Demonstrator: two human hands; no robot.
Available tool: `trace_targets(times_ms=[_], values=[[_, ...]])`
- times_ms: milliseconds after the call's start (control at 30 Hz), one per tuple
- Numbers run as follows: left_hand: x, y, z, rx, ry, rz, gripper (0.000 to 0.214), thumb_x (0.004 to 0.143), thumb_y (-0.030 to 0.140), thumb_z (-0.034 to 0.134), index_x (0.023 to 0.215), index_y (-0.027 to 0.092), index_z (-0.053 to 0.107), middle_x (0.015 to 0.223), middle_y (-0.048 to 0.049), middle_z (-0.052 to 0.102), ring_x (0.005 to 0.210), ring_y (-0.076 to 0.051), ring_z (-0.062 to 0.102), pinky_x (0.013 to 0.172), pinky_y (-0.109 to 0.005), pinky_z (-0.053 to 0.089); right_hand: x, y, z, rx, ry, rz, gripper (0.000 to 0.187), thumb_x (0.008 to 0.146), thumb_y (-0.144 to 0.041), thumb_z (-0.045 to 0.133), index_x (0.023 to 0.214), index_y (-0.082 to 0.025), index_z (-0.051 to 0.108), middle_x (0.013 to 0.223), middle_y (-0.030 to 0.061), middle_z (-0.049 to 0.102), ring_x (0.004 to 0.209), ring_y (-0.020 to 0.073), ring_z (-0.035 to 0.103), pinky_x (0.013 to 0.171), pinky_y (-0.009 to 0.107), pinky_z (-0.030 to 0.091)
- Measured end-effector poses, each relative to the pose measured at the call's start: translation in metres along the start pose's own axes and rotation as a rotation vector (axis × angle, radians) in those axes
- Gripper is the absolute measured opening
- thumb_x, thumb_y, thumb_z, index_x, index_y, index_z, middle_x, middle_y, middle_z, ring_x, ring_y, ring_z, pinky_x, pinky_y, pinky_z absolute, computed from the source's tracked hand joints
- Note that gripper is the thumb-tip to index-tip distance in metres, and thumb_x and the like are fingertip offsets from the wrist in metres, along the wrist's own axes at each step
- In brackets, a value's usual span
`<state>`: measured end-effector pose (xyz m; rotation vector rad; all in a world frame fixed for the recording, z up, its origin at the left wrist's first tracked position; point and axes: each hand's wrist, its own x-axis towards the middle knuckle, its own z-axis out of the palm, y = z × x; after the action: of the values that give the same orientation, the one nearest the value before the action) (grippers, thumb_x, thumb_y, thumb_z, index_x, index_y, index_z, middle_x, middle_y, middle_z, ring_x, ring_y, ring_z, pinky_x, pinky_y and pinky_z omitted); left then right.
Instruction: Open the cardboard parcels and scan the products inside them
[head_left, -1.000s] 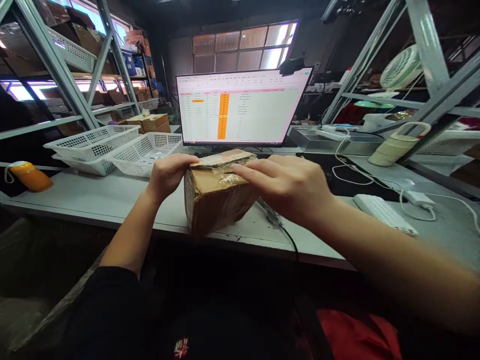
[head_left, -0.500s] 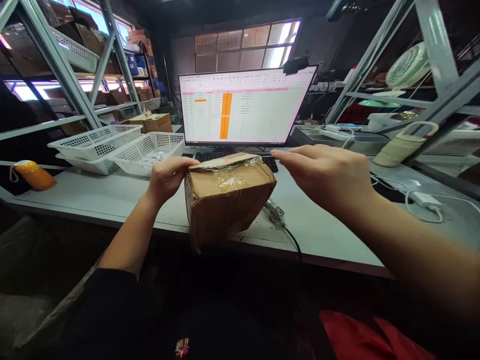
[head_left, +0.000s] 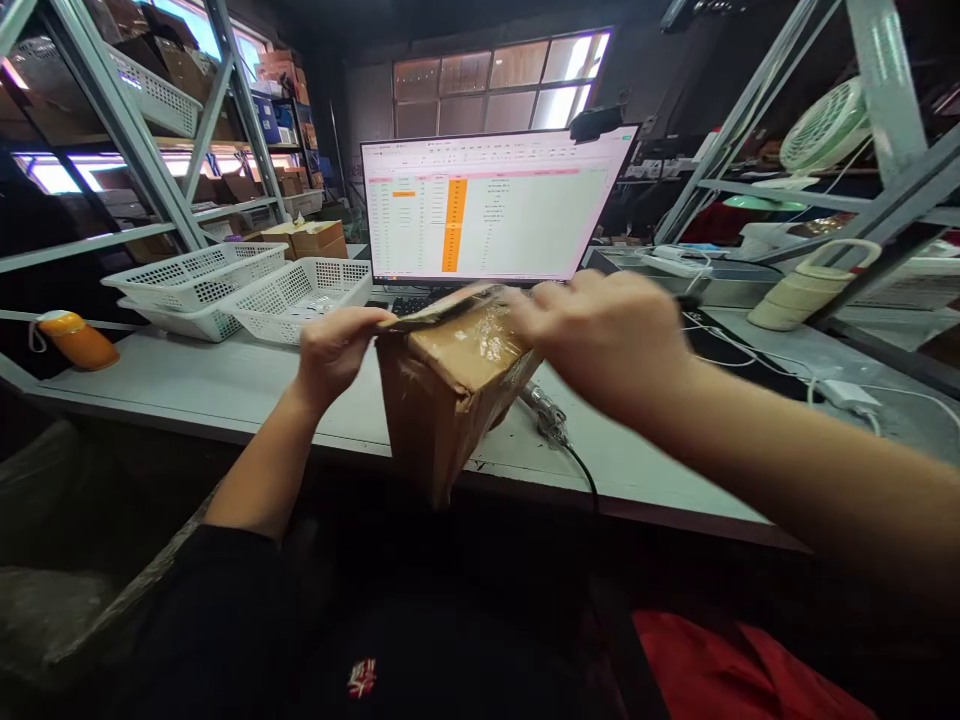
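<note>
A brown cardboard box (head_left: 465, 400) with shiny clear tape on its upper face is tilted over the front edge of the desk, one corner toward me. My left hand (head_left: 334, 355) is closed on the box's top flap at its left end, thumb and fingers pinching it. At the right end of the same upper edge is my right hand (head_left: 600, 325), its fingers curled over and closed on the box; it is slightly blurred and its fingertips are partly hidden. Behind the box, on the desk, lies a clear-ended cable (head_left: 547, 412).
A monitor (head_left: 495, 215) showing a spreadsheet stands behind the box. White perforated baskets (head_left: 300, 300) and an orange bottle (head_left: 75, 340) are to the left. A cream cup with a handle (head_left: 784, 300), a white power adapter (head_left: 847, 395) and cables lie to the right.
My right hand has come down and left onto the box, its extended fingers now curled. The box has turned, bringing a corner toward me. My left hand keeps its hold.
</note>
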<state>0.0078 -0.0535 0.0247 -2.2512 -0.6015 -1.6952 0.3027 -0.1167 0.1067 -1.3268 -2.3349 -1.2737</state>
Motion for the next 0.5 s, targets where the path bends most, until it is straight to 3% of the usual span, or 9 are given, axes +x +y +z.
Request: trace_targets(times_ms=[67,133,233,300,367,433,500], values=[[-0.005,-0.004,-0.007,0.0,0.061,-0.048,0.014,0.101,0.021,0.066,0.104,0.025,0.08,0.093,0.0,0.081,0.084,-0.014,0.077,0.078,-0.024,0.06,-0.009,0.027,0.01,-0.03,-0.015,0.142,0.037,0.101,-0.01,0.046,0.105,-0.014,0.082,0.087,0.0154,0.077,0.071,0.0227,0.061,0.059,0.036,0.02],[-0.009,-0.012,-0.009,-0.025,0.095,-0.104,0.011,0.1,0.027,0.07,0.103,0.025,0.08,0.092,-0.0002,0.081,0.082,-0.014,0.076,0.077,-0.024,0.06,-0.021,0.054,0.032,0.047,0.038,0.277,0.034,0.105,-0.022,0.051,0.12,-0.02,0.082,0.101,0.0149,0.079,0.075,0.0224,0.063,0.059,0.036,0.021],[-0.013,-0.027,-0.004,-0.086,0.177,-0.274,0.022,0.099,0.043,0.071,0.102,0.023,0.079,0.091,-0.0027,0.079,0.081,-0.016,0.074,0.075,-0.027,0.06,-0.046,0.075,0.092,0.313,0.076,0.453,0.039,0.102,-0.037,0.06,0.135,-0.025,0.076,0.117,0.0146,0.079,0.078,0.0225,0.064,0.062,0.034,0.03],[-0.014,-0.039,0.002,-0.157,0.24,-0.399,0.03,0.097,0.05,0.07,0.103,0.021,0.076,0.091,-0.004,0.078,0.081,-0.017,0.073,0.073,-0.027,0.06,-0.067,0.074,0.141,0.559,0.041,0.606,0.04,0.094,-0.039,0.065,0.127,-0.021,0.08,0.107,0.0146,0.081,0.07,0.0217,0.064,0.062,0.033,0.037],[-0.016,-0.051,0.007,-0.26,0.284,-0.497,0.033,0.096,0.053,0.07,0.103,0.021,0.073,0.091,-0.0046,0.076,0.077,-0.016,0.071,0.065,-0.024,0.058,-0.091,0.066,0.187,0.639,0.026,0.657,0.045,0.099,-0.038,0.05,0.122,-0.014,0.079,0.085,0.0132,0.079,0.058,0.0204,0.062,0.058,0.031,0.042],[-0.019,-0.062,0.009,-0.379,0.314,-0.59,0.033,0.093,0.051,0.071,0.107,0.022,0.071,0.094,-0.0054,0.075,0.072,-0.014,0.068,0.054,-0.02,0.051,-0.112,0.057,0.22,0.655,0.015,0.647,0.043,0.097,-0.044,0.049,0.097,-0.017,0.082,0.061,0.0071,0.069,0.046,0.0195,0.053,0.053,0.031,0.041],[-0.023,-0.071,0.01,-0.472,0.323,-0.666,0.038,0.089,0.044,0.072,0.123,0.026,0.067,0.097,-0.0051,0.075,0.067,-0.012,0.066,0.048,-0.018,0.045,-0.124,0.055,0.239,0.646,0.024,0.623,0.044,0.094,-0.051,0.051,0.074,-0.021,0.077,0.047,0.0029,0.057,0.041,0.0187,0.043,0.051,0.031,0.04]])
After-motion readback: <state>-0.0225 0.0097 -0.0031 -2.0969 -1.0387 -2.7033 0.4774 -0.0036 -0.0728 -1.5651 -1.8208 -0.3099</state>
